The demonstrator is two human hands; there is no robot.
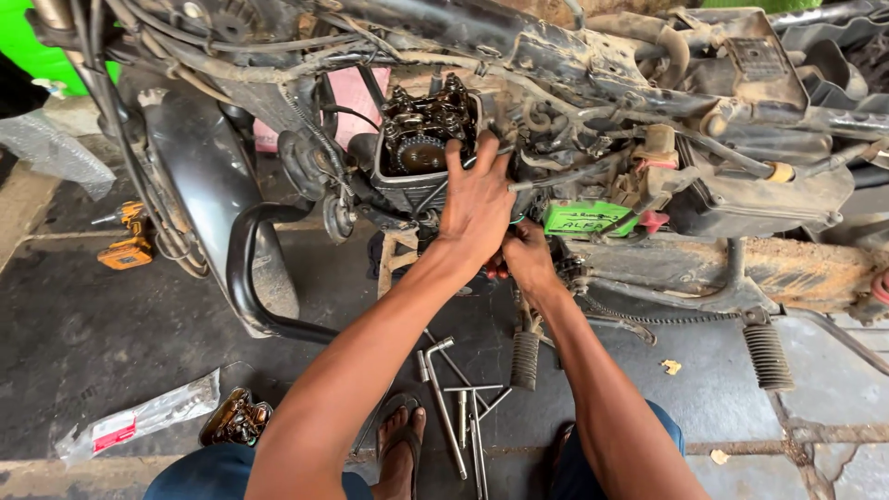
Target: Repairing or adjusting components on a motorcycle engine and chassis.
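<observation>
A stripped motorcycle fills the upper view, its engine head [421, 139] open with the cam sprocket and chain showing. My left hand [477, 199] lies flat against the side of the engine, fingers spread upward beside the open head. Just below and to the right, my right hand [528, 259] is curled under the engine near a green box [585, 218]. Whatever its fingers close on is hidden by the hand itself.
Several long T-handle wrenches [458, 407] lie on the dark floor between my knees. A greasy engine part [237, 418] and a plastic bag [139, 421] lie at the lower left, a yellow power tool [128, 243] at the far left. Footpegs [524, 359] stick out below the frame.
</observation>
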